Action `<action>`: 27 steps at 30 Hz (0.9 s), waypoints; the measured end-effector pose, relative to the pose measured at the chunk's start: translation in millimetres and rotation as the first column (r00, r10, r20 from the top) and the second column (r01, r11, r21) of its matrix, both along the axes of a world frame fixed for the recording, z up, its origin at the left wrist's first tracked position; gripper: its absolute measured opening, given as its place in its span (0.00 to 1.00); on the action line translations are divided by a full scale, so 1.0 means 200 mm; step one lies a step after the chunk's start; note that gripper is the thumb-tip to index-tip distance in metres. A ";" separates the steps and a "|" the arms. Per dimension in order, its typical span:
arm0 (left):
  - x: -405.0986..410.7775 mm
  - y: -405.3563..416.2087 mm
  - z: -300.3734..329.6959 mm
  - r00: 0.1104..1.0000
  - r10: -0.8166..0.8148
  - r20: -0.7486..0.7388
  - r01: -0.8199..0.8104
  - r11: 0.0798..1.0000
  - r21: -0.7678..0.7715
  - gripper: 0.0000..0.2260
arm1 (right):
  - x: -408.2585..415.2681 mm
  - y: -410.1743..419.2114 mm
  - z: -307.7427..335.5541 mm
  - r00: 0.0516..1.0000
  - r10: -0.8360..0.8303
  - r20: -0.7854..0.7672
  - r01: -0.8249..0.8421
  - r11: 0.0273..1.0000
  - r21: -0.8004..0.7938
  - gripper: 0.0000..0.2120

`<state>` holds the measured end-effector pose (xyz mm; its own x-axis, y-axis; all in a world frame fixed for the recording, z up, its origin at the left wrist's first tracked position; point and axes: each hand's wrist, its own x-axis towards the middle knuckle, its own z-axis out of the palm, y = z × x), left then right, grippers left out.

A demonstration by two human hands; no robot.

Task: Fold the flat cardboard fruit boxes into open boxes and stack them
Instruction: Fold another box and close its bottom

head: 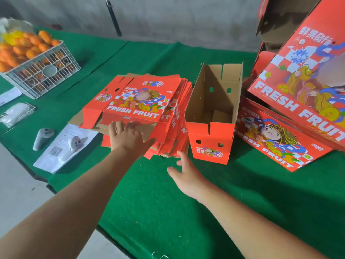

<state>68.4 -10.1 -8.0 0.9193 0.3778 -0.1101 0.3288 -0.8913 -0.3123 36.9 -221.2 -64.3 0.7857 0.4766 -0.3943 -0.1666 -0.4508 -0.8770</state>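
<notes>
Reaching to frame centre, we lay our left hand (127,136), fingers straight, on the flat stack (141,109) to peel off its top sheet, while our right hand (183,171) hovers empty, fingers apart, beside the folded box (211,144).

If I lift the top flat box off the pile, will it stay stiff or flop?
The top flat box is creased cardboard, so its panels probably stay stiff while its loose flaps hinge and droop. It likely feels light and may drag a neighbour off the pile.

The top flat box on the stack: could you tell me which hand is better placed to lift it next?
Probably the left hand: it already rests on the top flat box at its near edge. The right hand hovers open over the green cloth, touching nothing.
</notes>
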 end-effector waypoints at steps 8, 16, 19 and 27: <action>-0.29 -0.37 0.13 0.856 -0.390 0.339 0.392 0.918 0.067 0.19 | 0.10 0.03 0.06 0.879 -0.136 0.458 0.113 0.991 0.078 0.44; -0.42 -0.21 0.01 0.796 -0.304 0.524 0.400 0.913 -0.077 0.14 | 0.05 -0.04 0.16 0.850 -0.152 0.504 0.110 0.987 0.114 0.17; -0.47 -0.11 -0.03 0.852 -0.194 0.486 0.299 0.942 -0.149 0.17 | 0.03 -0.08 0.19 0.853 -0.175 0.491 0.123 0.983 0.136 0.16; -0.61 0.26 0.00 0.911 -0.017 0.412 0.132 0.959 -0.252 0.37 | -0.04 -0.20 0.24 0.846 -0.110 0.522 0.101 0.994 0.045 0.15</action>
<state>-53.0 42.8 -7.0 0.9304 0.3153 0.1868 0.3042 -0.9487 0.0864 29.5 -261.2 -15.7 0.9193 0.3817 0.0960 0.2730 -0.4426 -0.8541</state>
